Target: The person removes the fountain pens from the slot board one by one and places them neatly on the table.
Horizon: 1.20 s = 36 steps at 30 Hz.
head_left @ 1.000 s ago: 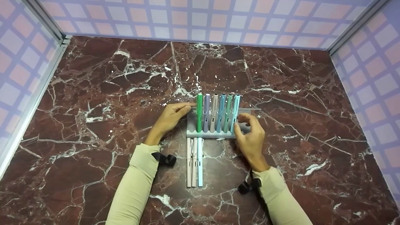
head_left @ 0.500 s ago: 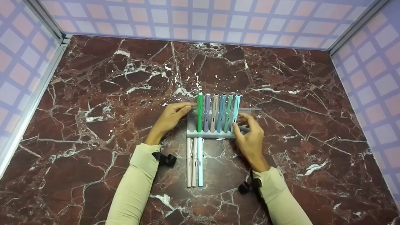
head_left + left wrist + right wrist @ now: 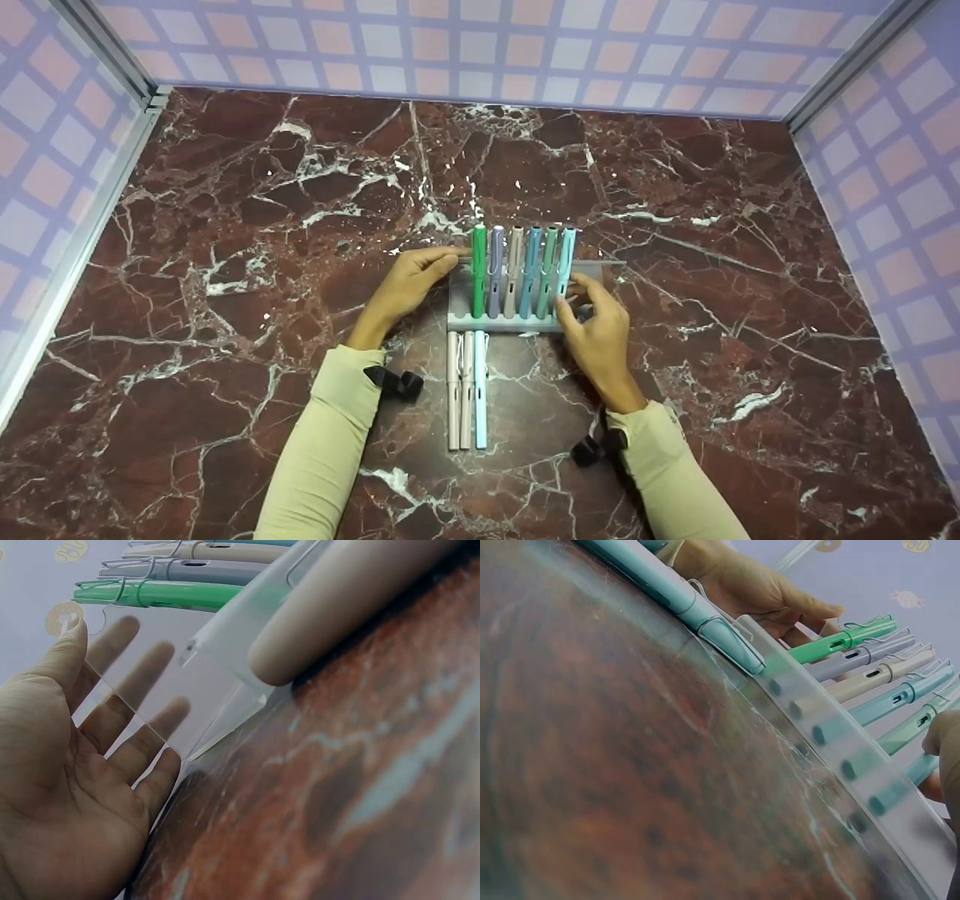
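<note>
A clear pen stand (image 3: 517, 325) holds a row of capped pens leaning upright: green (image 3: 479, 274), violet, beige, blue, dark green and, at the right end, light blue (image 3: 568, 251). My left hand (image 3: 411, 283) holds the stand's left back edge; in the left wrist view its thumb is before the clear panel (image 3: 154, 664) and the fingers show through behind it. My right hand (image 3: 606, 330) pinches the light blue pen between thumb and finger. That pen's lower end (image 3: 889, 795) sits in the stand's front ledge. The right fingertips are partly hidden.
Two beige pens (image 3: 453, 397) and a light blue pen (image 3: 481, 397) lie side by side on the marbled table (image 3: 262, 450), just before the stand. Checked panels (image 3: 480, 49) wall the back and both sides.
My right hand has shifted slightly left, its thumb closing onto the light blue pen. The left hand, the stand and the lying pens have stayed put.
</note>
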Motion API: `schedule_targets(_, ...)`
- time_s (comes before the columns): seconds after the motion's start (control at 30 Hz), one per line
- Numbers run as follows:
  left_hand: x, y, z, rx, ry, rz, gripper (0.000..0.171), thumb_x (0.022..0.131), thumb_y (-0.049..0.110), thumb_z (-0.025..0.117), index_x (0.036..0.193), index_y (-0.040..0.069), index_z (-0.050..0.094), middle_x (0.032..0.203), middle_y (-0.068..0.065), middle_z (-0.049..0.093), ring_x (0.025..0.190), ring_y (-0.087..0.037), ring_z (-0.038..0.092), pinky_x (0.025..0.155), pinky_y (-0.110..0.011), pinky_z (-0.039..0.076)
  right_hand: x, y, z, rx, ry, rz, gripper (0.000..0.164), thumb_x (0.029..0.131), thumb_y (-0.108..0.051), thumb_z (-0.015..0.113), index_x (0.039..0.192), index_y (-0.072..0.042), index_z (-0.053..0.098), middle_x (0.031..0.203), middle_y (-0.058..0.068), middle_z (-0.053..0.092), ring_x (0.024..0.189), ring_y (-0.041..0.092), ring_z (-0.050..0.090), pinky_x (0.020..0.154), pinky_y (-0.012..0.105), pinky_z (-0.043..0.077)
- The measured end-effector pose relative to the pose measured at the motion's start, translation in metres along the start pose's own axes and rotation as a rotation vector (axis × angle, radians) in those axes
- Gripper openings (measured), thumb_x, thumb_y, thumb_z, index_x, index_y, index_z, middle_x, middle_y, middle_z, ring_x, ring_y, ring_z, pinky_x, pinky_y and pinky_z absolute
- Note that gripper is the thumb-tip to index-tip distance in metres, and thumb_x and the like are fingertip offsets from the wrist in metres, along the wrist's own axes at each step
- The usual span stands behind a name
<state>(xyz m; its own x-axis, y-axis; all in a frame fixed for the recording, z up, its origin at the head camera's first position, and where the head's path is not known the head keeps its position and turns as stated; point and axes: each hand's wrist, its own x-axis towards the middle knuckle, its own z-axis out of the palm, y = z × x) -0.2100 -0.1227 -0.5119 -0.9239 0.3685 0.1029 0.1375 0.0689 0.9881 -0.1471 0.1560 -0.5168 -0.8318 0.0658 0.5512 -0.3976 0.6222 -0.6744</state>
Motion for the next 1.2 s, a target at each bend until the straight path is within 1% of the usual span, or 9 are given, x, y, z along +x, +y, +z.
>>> schedule_targets(0.23, -0.0003, 0.0008, 0.0005, 0.012, 0.014, -0.003, 0.03, 0.104, 0.014, 0.053, 0.126, -0.003, 0.065, 0.132, -0.018, 0.064, 0.128, -0.031, 0.058, 0.114, -0.039, 0.042, 0.0001, 0.0, -0.0004, -0.021, -0.006, -0.016, 0.025, 0.083, -0.003, 0.076, 0.107, 0.003, 0.071, 0.082, 0.01, 0.074, 0.065, 0.023, 0.066, 0.058, 0.039, 0.054)
schedule_targets(0.33, -0.0003, -0.0001, 0.0004, 0.009, 0.019, -0.001, 0.03, 0.104, 0.013, 0.054, 0.125, -0.004, 0.065, 0.132, -0.019, 0.064, 0.127, -0.032, 0.059, 0.113, -0.04, 0.043, -0.0004, 0.0006, 0.0002, -0.023, -0.005, -0.012, 0.023, 0.083, -0.002, 0.076, 0.105, 0.002, 0.071, 0.081, 0.01, 0.074, 0.067, 0.024, 0.068, 0.061, 0.041, 0.055)
schedule_targets(0.47, 0.0, -0.0004, 0.0002, 0.009, 0.011, 0.007, 0.03, 0.104, 0.013, 0.053, 0.126, -0.004, 0.064, 0.132, -0.018, 0.065, 0.127, -0.031, 0.059, 0.113, -0.039, 0.043, -0.0006, 0.0, 0.0006, -0.011, 0.0, 0.001, 0.02, 0.084, -0.003, 0.077, 0.103, 0.001, 0.072, 0.08, 0.008, 0.073, 0.068, 0.024, 0.068, 0.06, 0.041, 0.054)
schedule_targets(0.73, 0.0008, -0.0016, 0.0001, 0.005, 0.009, 0.003, 0.03, 0.104, 0.013, 0.053, 0.126, -0.003, 0.065, 0.131, -0.017, 0.065, 0.126, -0.03, 0.06, 0.112, -0.039, 0.044, -0.0006, -0.0007, -0.0005, 0.005, 0.008, 0.023, 0.019, 0.085, -0.006, 0.078, 0.101, 0.0, 0.071, 0.08, 0.007, 0.073, 0.068, 0.021, 0.067, 0.058, 0.038, 0.053)
schedule_targets(1.0, 0.0005, -0.0009, 0.0004, -0.008, -0.002, 0.001, 0.031, 0.105, 0.015, 0.052, 0.127, -0.002, 0.064, 0.131, -0.017, 0.065, 0.127, -0.03, 0.059, 0.113, -0.039, 0.043, -0.0009, -0.0016, -0.0009, 0.008, 0.014, 0.044, 0.019, 0.085, -0.006, 0.078, 0.102, 0.0, 0.071, 0.081, 0.007, 0.073, 0.068, 0.02, 0.066, 0.055, 0.031, 0.051)
schedule_targets(1.2, 0.0005, -0.0002, 0.0005, -0.007, -0.001, -0.008, 0.031, 0.105, 0.016, 0.052, 0.127, -0.002, 0.065, 0.132, -0.016, 0.065, 0.128, -0.029, 0.059, 0.113, -0.039, 0.043, -0.0005, -0.0017, -0.001, 0.011, 0.018, 0.042, 0.019, 0.086, -0.006, 0.078, 0.102, 0.0, 0.071, 0.082, 0.007, 0.073, 0.068, 0.02, 0.066, 0.055, 0.031, 0.052)
